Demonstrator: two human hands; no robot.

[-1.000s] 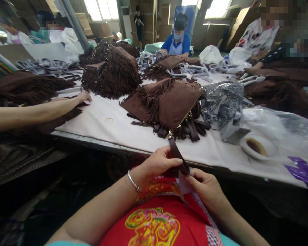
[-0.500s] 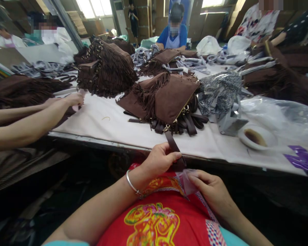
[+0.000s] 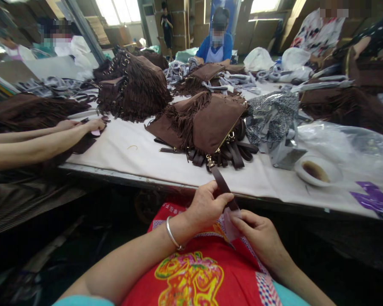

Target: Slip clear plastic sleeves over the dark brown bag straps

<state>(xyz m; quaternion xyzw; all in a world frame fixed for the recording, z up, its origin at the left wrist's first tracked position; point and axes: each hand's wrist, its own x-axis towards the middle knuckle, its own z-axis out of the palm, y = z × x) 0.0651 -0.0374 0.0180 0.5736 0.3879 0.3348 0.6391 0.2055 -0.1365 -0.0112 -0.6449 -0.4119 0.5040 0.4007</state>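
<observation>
My left hand is closed on a dark brown strap, thumb on top, just off the table's front edge. The strap's far end carries a gold clasp beside a brown fringed bag with a gold zip. In my right hand, a thin translucent plastic piece is pinched between thumb and fingers. That plastic touches the strap's near end; whether it wraps around the strap I cannot tell. More dark straps lie under the bag.
A white bowl with brown liquid stands at the right, by a purple wrapper and clear plastic sheeting. Fringed bags are piled behind. A co-worker's hands work at the left; several people are around the table.
My left hand has shifted slightly right and down along with the strap. My right hand has brought the plastic against the strap's end. The co-worker's hands at the left have moved slightly.
</observation>
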